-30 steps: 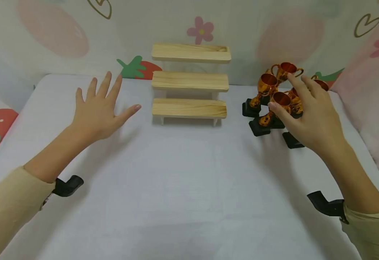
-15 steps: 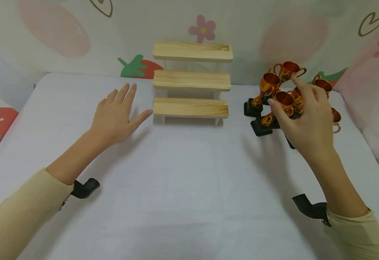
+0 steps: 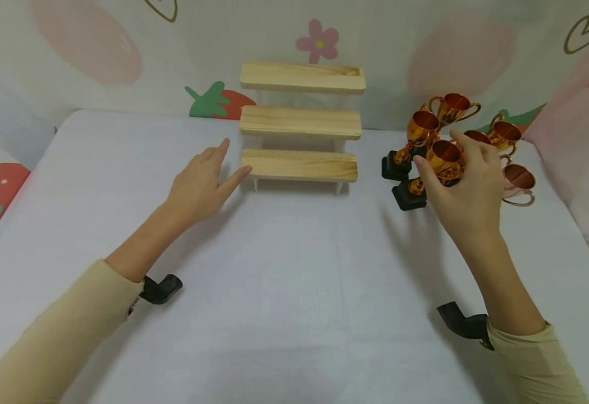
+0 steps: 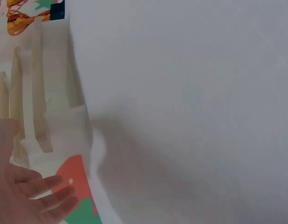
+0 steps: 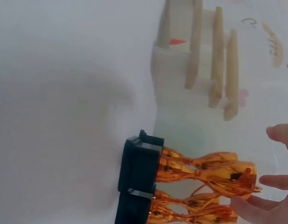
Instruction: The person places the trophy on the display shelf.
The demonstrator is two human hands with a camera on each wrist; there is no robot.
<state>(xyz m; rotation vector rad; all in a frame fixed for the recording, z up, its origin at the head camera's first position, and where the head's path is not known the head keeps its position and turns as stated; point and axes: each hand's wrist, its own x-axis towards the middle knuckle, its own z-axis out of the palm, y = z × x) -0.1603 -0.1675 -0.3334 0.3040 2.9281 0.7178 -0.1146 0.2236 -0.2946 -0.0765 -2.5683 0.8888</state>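
Observation:
Over a cluster of small gold trophy cups (image 3: 444,158) with black bases, my right hand (image 3: 468,196) hovers with thumb and fingers spread apart and slightly bent. In the right wrist view its fingertips (image 5: 249,207) lie close to the cup rims (image 5: 246,175); whether they touch cannot be told. The hand hides part of the cluster. My left hand (image 3: 198,188) is held above the table, fingers extended and holding nothing. Its thumb comes near the left end of a three-tier wooden display stand (image 3: 299,120), whose boards appear bare.
A white cloth covers the table (image 3: 284,269). Behind it hangs a patterned backdrop (image 3: 203,33) with strawberries, flowers and hearts. A pink-white patterned cloth (image 3: 572,140) borders the right side. Black wrist mounts (image 3: 160,289) stick out from both sleeves.
My left hand has moved right toward the stand. My right hand has shifted left with its fingers bent more, uncovering a trophy cup at the right. The stand and trophies stay put.

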